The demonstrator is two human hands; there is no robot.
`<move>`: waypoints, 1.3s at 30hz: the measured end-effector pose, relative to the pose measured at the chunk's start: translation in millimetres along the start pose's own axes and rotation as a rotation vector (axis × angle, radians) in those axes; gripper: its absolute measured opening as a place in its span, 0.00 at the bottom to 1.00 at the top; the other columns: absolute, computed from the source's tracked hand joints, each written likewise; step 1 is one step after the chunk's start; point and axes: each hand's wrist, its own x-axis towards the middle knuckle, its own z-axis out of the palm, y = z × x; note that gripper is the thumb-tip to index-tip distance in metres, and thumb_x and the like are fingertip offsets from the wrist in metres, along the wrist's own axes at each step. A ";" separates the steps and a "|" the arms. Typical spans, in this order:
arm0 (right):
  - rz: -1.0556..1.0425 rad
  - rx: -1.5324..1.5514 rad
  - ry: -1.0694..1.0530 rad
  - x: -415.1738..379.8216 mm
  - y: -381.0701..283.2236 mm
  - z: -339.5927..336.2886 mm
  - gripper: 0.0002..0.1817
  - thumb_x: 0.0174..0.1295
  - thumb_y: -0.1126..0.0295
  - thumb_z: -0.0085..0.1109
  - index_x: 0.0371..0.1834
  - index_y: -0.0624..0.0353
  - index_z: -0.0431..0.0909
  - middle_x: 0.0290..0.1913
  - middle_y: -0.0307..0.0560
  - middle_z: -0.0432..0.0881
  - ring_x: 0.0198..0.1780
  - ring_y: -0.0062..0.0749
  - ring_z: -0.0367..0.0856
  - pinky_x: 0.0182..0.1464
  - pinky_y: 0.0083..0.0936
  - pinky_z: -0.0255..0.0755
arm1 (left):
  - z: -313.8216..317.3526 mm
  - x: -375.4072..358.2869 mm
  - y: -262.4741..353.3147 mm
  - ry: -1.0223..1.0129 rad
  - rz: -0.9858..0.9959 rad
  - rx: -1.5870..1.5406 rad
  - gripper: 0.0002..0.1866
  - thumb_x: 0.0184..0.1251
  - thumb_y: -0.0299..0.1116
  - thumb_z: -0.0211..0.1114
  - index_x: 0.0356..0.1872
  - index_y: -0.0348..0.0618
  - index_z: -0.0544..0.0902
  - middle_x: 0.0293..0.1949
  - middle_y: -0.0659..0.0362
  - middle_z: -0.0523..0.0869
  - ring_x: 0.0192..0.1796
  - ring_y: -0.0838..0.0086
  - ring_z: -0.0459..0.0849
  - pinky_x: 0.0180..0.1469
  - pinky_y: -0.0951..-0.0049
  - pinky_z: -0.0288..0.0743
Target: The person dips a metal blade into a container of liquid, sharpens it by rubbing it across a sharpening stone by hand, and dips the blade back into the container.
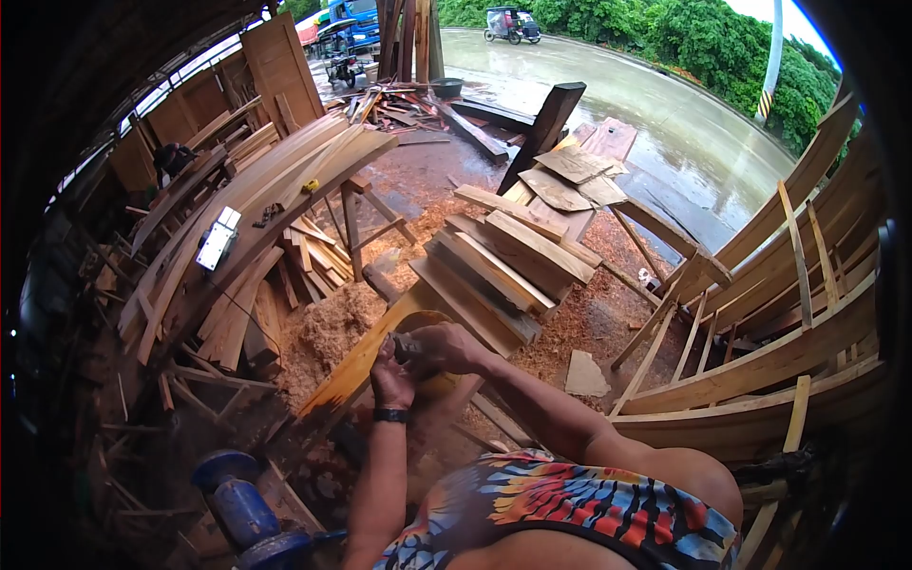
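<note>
My left hand (391, 382), with a black band at the wrist, is raised in front of my body with its fingers curled. My right hand (442, 348) meets it from the right, also closed. Something small and dark seems to sit between the two hands, but its kind is hidden by the fingers. Right under and behind the hands runs a yellowish wooden board (351, 369). Just beyond them lies a stack of sawn wood pieces (503, 271).
A long bench of planks (275, 195) on the left carries a white device (219, 237) and a yellow tool (311, 186). Wood shavings (332, 332) heap below. A blue machine (245, 513) stands at lower left; a curved timber frame (760, 351) rises on the right.
</note>
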 end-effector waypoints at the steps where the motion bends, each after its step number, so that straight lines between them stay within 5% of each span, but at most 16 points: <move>1: -0.010 -0.025 0.013 -0.3 -3.3 -1.2 0.27 0.57 0.64 0.73 0.61 0.61 0.82 0.54 0.57 0.88 0.55 0.51 0.87 0.58 0.39 0.80 | 0.1 -0.2 -0.1 -0.002 0.001 0.002 0.28 0.68 0.52 0.68 0.64 0.52 0.78 0.61 0.58 0.81 0.64 0.58 0.78 0.62 0.49 0.81; 13: 0.032 -0.011 0.058 -3.6 -3.8 1.7 0.30 0.58 0.59 0.74 0.62 0.61 0.81 0.55 0.57 0.87 0.57 0.51 0.86 0.60 0.40 0.79 | -25.4 15.3 -12.3 -0.022 0.000 -0.056 0.30 0.63 0.54 0.69 0.64 0.54 0.79 0.63 0.59 0.80 0.65 0.59 0.78 0.64 0.50 0.78; 16: 0.053 -0.013 0.080 -0.9 4.6 7.0 0.35 0.49 0.66 0.76 0.64 0.60 0.80 0.57 0.55 0.88 0.59 0.50 0.86 0.62 0.40 0.78 | -24.9 15.7 -10.8 -0.041 -0.038 -0.062 0.31 0.64 0.54 0.69 0.66 0.55 0.78 0.64 0.60 0.80 0.66 0.60 0.78 0.64 0.51 0.79; 19: -0.009 0.006 0.082 2.1 5.6 8.7 0.41 0.47 0.62 0.80 0.68 0.60 0.77 0.62 0.55 0.85 0.63 0.51 0.83 0.65 0.41 0.76 | -13.3 11.1 -15.1 0.059 0.059 0.022 0.35 0.67 0.55 0.69 0.66 0.43 0.74 0.58 0.52 0.82 0.55 0.61 0.84 0.52 0.62 0.87; 28: 0.001 0.038 0.119 -0.7 5.5 12.6 0.44 0.44 0.59 0.83 0.68 0.58 0.76 0.60 0.55 0.84 0.64 0.51 0.81 0.67 0.41 0.74 | -15.3 16.2 -18.4 0.021 0.100 0.046 0.36 0.69 0.55 0.68 0.69 0.42 0.72 0.59 0.51 0.82 0.57 0.60 0.85 0.56 0.57 0.87; 34: 0.030 -0.024 0.098 -4.5 -16.6 4.6 0.36 0.55 0.63 0.76 0.68 0.62 0.77 0.64 0.58 0.82 0.63 0.49 0.83 0.65 0.37 0.77 | -23.8 22.5 -26.8 0.052 0.126 0.039 0.29 0.72 0.53 0.64 0.66 0.48 0.76 0.59 0.54 0.82 0.59 0.63 0.84 0.58 0.57 0.85; 37: -0.058 -0.056 0.110 -3.3 -14.3 3.6 0.39 0.54 0.63 0.76 0.70 0.63 0.74 0.66 0.59 0.80 0.67 0.51 0.80 0.68 0.37 0.75 | -1.4 8.6 -12.7 0.064 0.034 -0.016 0.25 0.75 0.43 0.63 0.69 0.46 0.76 0.68 0.60 0.78 0.69 0.70 0.77 0.73 0.58 0.71; 39: -0.129 -0.039 0.104 -2.1 -8.2 2.7 0.42 0.51 0.64 0.76 0.72 0.63 0.72 0.67 0.59 0.79 0.69 0.51 0.78 0.69 0.37 0.74 | -6.6 13.1 -17.6 0.060 0.072 0.023 0.25 0.75 0.41 0.62 0.69 0.45 0.75 0.68 0.59 0.78 0.69 0.70 0.77 0.72 0.57 0.72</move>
